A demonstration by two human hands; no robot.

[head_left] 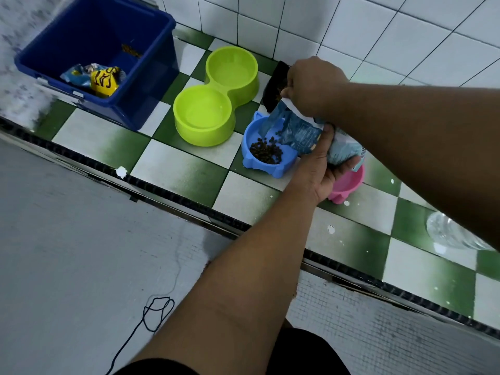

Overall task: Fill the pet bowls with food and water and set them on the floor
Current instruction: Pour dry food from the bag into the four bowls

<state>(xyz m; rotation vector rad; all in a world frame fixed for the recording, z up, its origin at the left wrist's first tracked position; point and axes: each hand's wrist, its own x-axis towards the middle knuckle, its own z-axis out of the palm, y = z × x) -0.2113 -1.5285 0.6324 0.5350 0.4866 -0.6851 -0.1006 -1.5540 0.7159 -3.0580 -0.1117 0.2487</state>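
A blue pet bowl (250, 143) stands on the green-and-white tiled ledge (178, 169) with dark kibble (266, 152) in it. A light blue food bag (300, 133) is tilted mouth-down over this bowl, and kibble drops from it. My left hand (322, 169) grips the bag from below. At the bag's upper edge, my right hand (311, 85) pinches it. A lime-green double bowl (216, 96) sits to the left, both wells holding water. A pink bowl (347, 184) shows partly behind my left hand. A black bowl (274, 87) with kibble is half hidden by my right hand.
A dark blue plastic bin (94, 58) with food packets stands at the ledge's left end. A clear plastic bottle (449, 234) lies at the right. White wall tiles (351, 28) back the ledge. A black cord (154, 318) loops on the grey floor below.
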